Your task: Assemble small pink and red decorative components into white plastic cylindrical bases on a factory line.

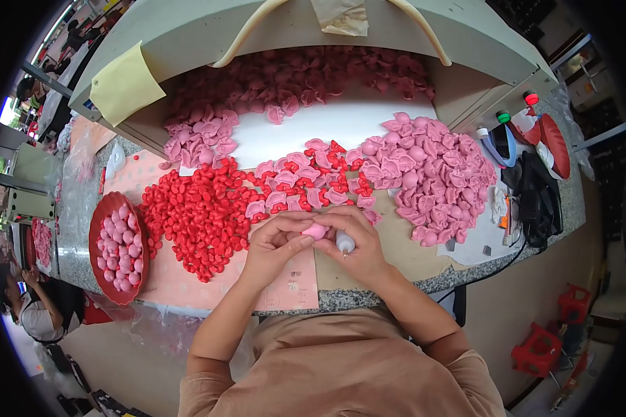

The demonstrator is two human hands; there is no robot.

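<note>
Both hands meet at the front edge of the work surface. My left hand (275, 244) is closed, pinching a small rounded pink piece (316, 231) between thumb and fingers. The fingertips of my right hand (360, 243) touch the other side of that piece. A small white squeeze bottle (345, 241) with a thin tip is tucked in my right hand, tip toward me. Just beyond my hands lie rows of pink shell-shaped pieces (286, 178) with small red pieces between them. A heap of glossy red pieces (195, 215) spreads to the left.
A red dish (116, 292) of pink balls stands at the left. Pink shell pieces (438, 174) are heaped at the right, and more (292, 76) fill the back of the grey hooded box (195, 38). A black cable (494, 270) hangs over the right edge. Red stools (535, 349) stand below.
</note>
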